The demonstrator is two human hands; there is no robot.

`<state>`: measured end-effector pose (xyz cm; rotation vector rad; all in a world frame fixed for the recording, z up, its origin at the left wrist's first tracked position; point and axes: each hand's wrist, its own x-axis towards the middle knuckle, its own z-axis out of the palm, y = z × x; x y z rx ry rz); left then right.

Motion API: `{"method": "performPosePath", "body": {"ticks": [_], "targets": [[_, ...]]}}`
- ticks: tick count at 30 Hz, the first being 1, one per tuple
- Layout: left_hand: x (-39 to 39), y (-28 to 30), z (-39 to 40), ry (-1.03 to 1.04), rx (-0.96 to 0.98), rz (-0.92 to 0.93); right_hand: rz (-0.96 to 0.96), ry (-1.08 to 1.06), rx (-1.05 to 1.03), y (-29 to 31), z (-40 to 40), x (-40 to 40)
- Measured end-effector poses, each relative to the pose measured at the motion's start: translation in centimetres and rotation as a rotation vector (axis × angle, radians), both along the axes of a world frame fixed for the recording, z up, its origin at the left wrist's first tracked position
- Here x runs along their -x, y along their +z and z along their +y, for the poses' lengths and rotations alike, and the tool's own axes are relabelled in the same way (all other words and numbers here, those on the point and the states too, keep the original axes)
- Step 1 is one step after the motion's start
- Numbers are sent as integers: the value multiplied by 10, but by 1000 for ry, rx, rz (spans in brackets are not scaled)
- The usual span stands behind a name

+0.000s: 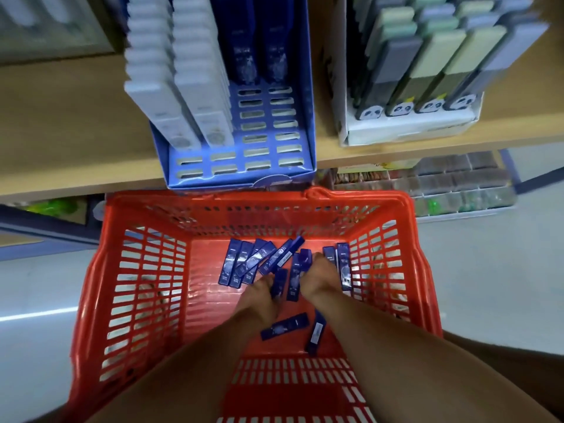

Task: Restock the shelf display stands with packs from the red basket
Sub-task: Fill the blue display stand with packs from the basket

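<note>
Both arms reach down into the red basket, which sits just below the edge of a wooden shelf.

Left hand: low in the basket, fingers curled round a dark blue pack that stands nearly upright.

Right hand: beside the left, fingers closed on another blue pack at its top end. The exact finger placement is blurred.

Loose packs lie scattered on the basket floor: a fanned cluster at the far side left of the hands, a couple against the right wall, two more nearer the body between the forearms.

On the shelf above, a blue slotted stand holds two rows of white packs on its left side and two rows of blue packs at the back right; the front slots on the right are open. To the right, well apart, a white stand holds grey and green packs with panda faces at their lower ends.
</note>
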<state>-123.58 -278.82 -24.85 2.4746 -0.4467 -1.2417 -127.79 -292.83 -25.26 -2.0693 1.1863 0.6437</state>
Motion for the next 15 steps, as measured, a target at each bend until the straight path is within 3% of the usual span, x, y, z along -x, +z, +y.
{"method": "performPosePath", "body": {"ticks": [7,11,15], "targets": [[-50,77,27,-256,-38,65,3,681,-84,90,1,-8],[-70,153,26,-438,-90,-74,76,1027,49,166,-2,-22],[-75,232,17,-553,-1,-181,48,1209,174,258,-9,-31]]}}
